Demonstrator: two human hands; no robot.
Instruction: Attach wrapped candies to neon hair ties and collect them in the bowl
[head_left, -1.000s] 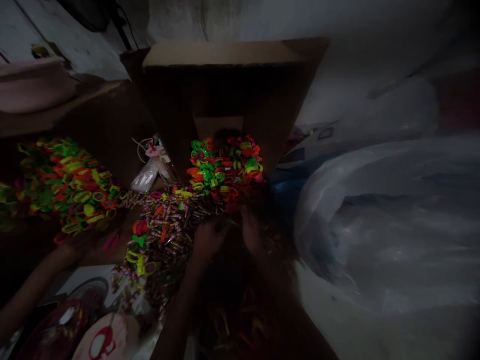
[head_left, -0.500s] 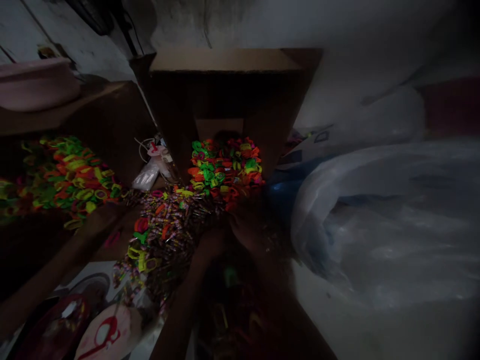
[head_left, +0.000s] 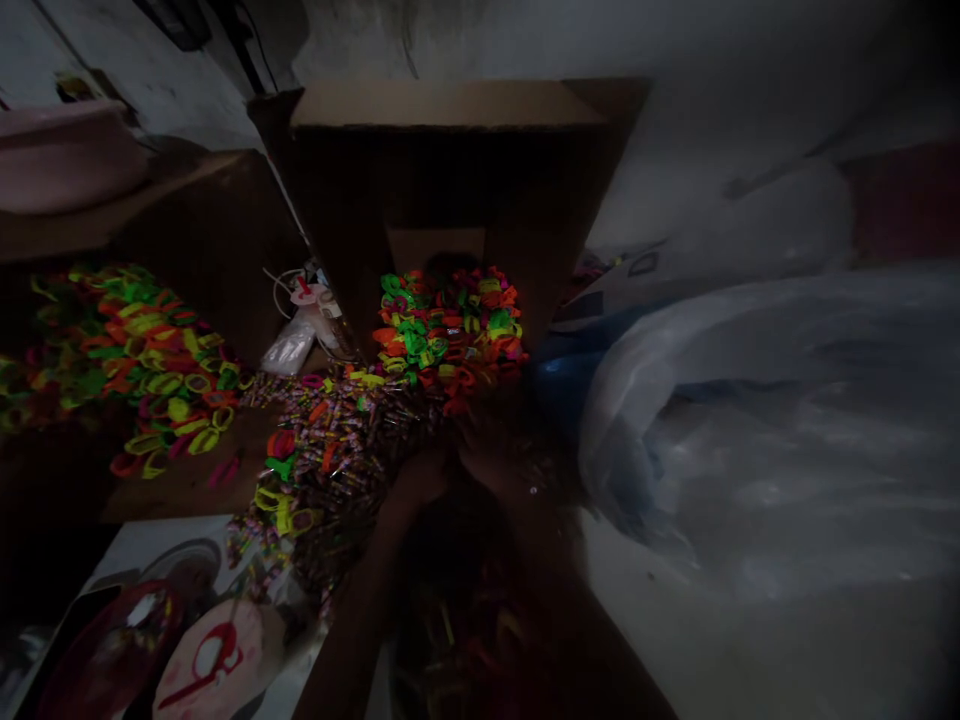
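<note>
My left hand (head_left: 421, 478) and my right hand (head_left: 484, 458) are close together at the near edge of a pile of small, striped, twist-wrapped pieces (head_left: 352, 430) that look like candies. Both hands lie in deep shadow; their fingers point forward and inward, and whatever they hold cannot be made out. Just beyond them is a heap of bright plastic toy watches (head_left: 427, 340) in green, orange, yellow and pink, at the mouth of an open cardboard box (head_left: 450, 105). A few yellow toy watches (head_left: 289, 510) rest on the wrapped pieces to the left. Below my forearms, more coloured items (head_left: 465, 630) show dimly.
Another heap of toy watches (head_left: 161, 350) lies at left, below a pink basin (head_left: 67, 155). A red bowl (head_left: 112, 650) and a round pinkish lid (head_left: 247, 640) stand at lower left. A large clear plastic bag (head_left: 787, 450) fills the right side.
Another person's arm, which reached in at the left over the toy watches, is out of view. A green item below my hands no longer shows. My hands have barely moved.
</note>
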